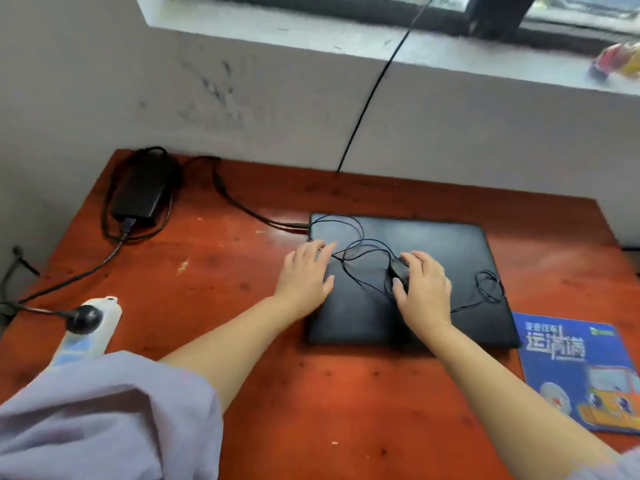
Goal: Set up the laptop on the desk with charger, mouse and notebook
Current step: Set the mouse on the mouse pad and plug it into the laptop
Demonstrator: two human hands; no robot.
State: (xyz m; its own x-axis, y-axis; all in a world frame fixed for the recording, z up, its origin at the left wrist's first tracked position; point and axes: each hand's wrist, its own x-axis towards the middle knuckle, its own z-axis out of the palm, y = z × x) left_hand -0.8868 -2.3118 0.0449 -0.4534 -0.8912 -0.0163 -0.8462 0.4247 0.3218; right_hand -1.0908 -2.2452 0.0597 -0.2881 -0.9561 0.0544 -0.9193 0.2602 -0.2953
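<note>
Laptop [408, 282] under both flat hands

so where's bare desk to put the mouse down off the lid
Widest bare desk is the near strip in front of the closed laptop, between the forearms. More lies between the charger brick and the laptop. Crowded: the lid, with mouse and cord, and the right, with the notebook.

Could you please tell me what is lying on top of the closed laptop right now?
On the laptop lie a black mouse, its looped cable and both hands: left hand flat, right hand over the mouse, hiding most of it.
</note>
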